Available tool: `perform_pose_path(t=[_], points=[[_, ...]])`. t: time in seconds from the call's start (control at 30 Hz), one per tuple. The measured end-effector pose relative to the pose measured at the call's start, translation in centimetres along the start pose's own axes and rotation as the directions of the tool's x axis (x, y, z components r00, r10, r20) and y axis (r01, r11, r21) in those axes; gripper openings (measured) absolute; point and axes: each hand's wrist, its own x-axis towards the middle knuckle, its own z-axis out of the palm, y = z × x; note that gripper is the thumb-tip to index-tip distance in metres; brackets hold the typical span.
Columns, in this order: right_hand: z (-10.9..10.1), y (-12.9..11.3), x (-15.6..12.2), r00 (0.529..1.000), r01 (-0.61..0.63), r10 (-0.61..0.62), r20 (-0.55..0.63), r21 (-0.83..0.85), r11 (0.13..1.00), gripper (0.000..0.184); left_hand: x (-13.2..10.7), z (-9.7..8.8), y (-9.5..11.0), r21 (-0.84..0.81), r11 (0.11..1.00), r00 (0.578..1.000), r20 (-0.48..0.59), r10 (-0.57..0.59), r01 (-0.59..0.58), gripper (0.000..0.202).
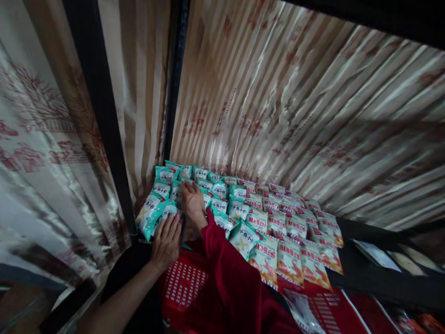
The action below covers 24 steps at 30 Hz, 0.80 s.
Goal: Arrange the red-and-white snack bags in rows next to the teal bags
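Observation:
My left hand (166, 242) lies over the front edge of a teal snack bag (169, 211), its fingers stretched out. Slightly farther back, my right hand (193, 201), in a dark red sleeve, rests with extended fingers among more teal bags (219, 206). Those bags stand in several overlapping rows at the left end of a dark shelf. The palms hide the bags directly beneath them. To the right, white-and-orange snack bags (277, 226) with red lettering continue the rows.
A red plastic basket (184, 280) is below my hands, and a red crate (324, 312) with a clear wrapper stands at lower right. Black posts (99, 93) frame the left side. A printed, pleated curtain (278, 97) hangs behind. Flat packets (379, 254) lie on the shelf at right.

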Motion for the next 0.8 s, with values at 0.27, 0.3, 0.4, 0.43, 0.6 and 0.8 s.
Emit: perform_pose_path(t=[0.27, 0.3, 0.4, 0.43, 0.6, 0.8], points=[[-0.5, 0.4, 0.2, 0.996, -0.052, 0.046, 0.080, 0.074, 0.996, 0.038, 0.6, 0.2, 0.2, -0.004, 0.999, 0.996, -0.073, -0.050, 0.050, 0.049], [-0.8, 0.4, 0.4, 0.996, -0.061, 0.055, 0.074, 0.075, 0.995, 0.039, 0.6, 0.2, 0.3, -0.011, 0.998, 0.995, -0.081, -0.055, 0.054, 0.048], [-1.3, 0.4, 1.0, 0.997, -0.038, 0.031, 0.069, 0.096, 0.995, 0.041, 0.7, 0.0, 0.3, -0.033, 0.997, 0.992, -0.101, -0.070, 0.067, 0.044], [-1.2, 0.4, 1.1, 0.997, -0.018, 0.010, 0.072, 0.107, 0.994, 0.039, 0.7, -0.1, 0.3, -0.038, 0.997, 0.992, -0.104, -0.075, 0.072, 0.044], [-0.1, 0.0, 1.5, 0.997, 0.061, -0.068, 0.048, 0.134, 0.989, 0.034, 1.0, -0.2, 0.4, -0.036, 0.994, 0.990, -0.091, -0.105, 0.103, 0.043], [-0.4, 0.1, 1.6, 0.997, 0.061, -0.067, 0.048, 0.122, 0.991, 0.037, 0.9, -0.2, 0.5, -0.054, 0.993, 0.991, -0.086, -0.106, 0.102, 0.043]])
